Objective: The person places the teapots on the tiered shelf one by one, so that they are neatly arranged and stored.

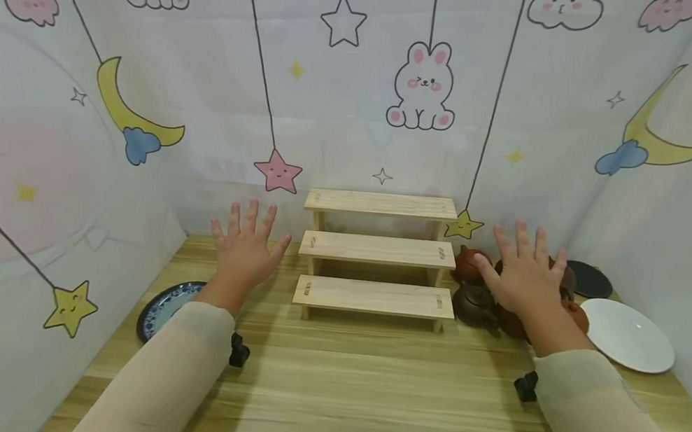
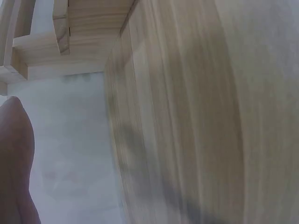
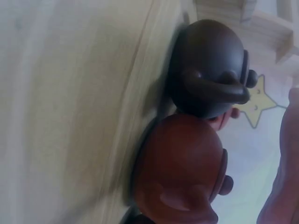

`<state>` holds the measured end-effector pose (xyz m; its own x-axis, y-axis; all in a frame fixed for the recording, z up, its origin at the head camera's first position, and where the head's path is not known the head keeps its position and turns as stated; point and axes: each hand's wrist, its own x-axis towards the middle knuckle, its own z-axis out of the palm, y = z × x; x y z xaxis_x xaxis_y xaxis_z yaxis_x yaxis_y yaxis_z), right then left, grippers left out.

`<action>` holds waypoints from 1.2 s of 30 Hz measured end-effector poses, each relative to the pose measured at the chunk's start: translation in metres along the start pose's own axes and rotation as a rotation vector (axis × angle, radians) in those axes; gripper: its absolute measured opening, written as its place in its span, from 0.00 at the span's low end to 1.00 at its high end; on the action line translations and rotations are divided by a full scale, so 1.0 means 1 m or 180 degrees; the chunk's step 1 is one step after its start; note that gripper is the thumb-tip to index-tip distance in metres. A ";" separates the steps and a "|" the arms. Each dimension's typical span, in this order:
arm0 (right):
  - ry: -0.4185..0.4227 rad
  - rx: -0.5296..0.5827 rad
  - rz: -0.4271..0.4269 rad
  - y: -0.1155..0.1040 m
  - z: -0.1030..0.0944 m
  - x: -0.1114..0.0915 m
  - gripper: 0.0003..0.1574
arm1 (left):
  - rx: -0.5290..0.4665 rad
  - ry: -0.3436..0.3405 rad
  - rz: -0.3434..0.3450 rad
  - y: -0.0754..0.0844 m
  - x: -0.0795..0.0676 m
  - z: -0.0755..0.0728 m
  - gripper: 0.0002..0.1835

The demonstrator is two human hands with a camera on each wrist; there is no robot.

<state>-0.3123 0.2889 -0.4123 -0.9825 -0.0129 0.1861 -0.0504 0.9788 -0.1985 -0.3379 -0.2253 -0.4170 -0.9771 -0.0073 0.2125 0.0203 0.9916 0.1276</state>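
Observation:
My left hand [image 1: 245,251] is held out over the table's left side, fingers straight and spread, holding nothing. Only part of that hand [image 2: 15,154] shows at the left wrist view's edge. To its right stands a three-step wooden shelf [image 1: 378,250]. On the shelf's other side my right hand [image 1: 525,281], also spread and holding nothing, is in front of several clay teapots and partly hides them. Among these are a dark brown teapot [image 1: 473,304] and a reddish one [image 1: 470,263]. The right wrist view shows a dark teapot [image 3: 208,65] beside a red-brown teapot [image 3: 180,161].
A blue-patterned plate [image 1: 148,315] lies at the left, partly behind the left sleeve. At the right are a white plate [image 1: 637,338] and a black round dish [image 1: 592,281]. Printed cloth [image 1: 355,132] encloses the wood-grain table [image 1: 365,394] at the back and sides.

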 end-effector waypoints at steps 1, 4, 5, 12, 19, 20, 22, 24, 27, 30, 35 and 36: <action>0.0002 0.0018 0.0006 0.000 -0.001 -0.002 0.57 | -0.0010 0.0024 -0.0001 0.000 0.000 0.001 0.46; 0.0030 0.0073 0.0021 0.000 -0.004 -0.008 0.57 | -0.0082 0.0090 0.0005 0.002 -0.002 0.003 0.44; 0.0039 0.0083 0.0025 0.001 -0.005 -0.010 0.57 | -0.0105 0.0110 0.0003 0.003 -0.003 0.004 0.44; 0.0120 0.0247 0.0049 0.007 -0.012 -0.028 0.54 | -0.0804 0.0353 0.0201 0.017 -0.014 0.008 0.39; 0.0283 0.0421 -0.0004 0.020 -0.013 -0.043 0.49 | -0.1654 0.0329 0.0362 0.030 -0.021 0.013 0.37; 0.0292 0.0436 -0.0005 0.022 -0.013 -0.045 0.49 | -0.1786 0.0293 0.0363 0.031 -0.021 0.014 0.37; 0.0286 0.0460 0.0002 0.029 -0.014 -0.049 0.49 | -0.2115 0.0200 0.0358 0.034 -0.022 0.017 0.36; 0.0267 0.0469 0.0015 0.036 -0.015 -0.053 0.49 | -0.2513 0.0092 0.0325 0.038 -0.023 0.019 0.37; 0.0265 0.0497 0.0030 0.045 -0.018 -0.059 0.49 | -0.3124 -0.0084 0.0215 0.045 -0.023 0.021 0.38; 0.0316 0.0520 0.0021 0.053 -0.020 -0.065 0.48 | -0.3622 -0.0220 0.0048 0.051 -0.023 0.022 0.40; 0.0373 0.0502 -0.0026 0.065 -0.020 -0.072 0.47 | -0.4084 -0.0519 -0.0236 0.054 -0.030 0.022 0.41; 0.0379 0.0494 -0.0029 0.068 -0.020 -0.073 0.48 | -0.4161 -0.0593 -0.0265 0.054 -0.031 0.023 0.41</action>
<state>-0.2408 0.3605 -0.4199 -0.9541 0.0117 0.2992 -0.0954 0.9353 -0.3407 -0.3109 -0.1685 -0.4393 -0.9975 0.0600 0.0365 0.0443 0.1340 0.9900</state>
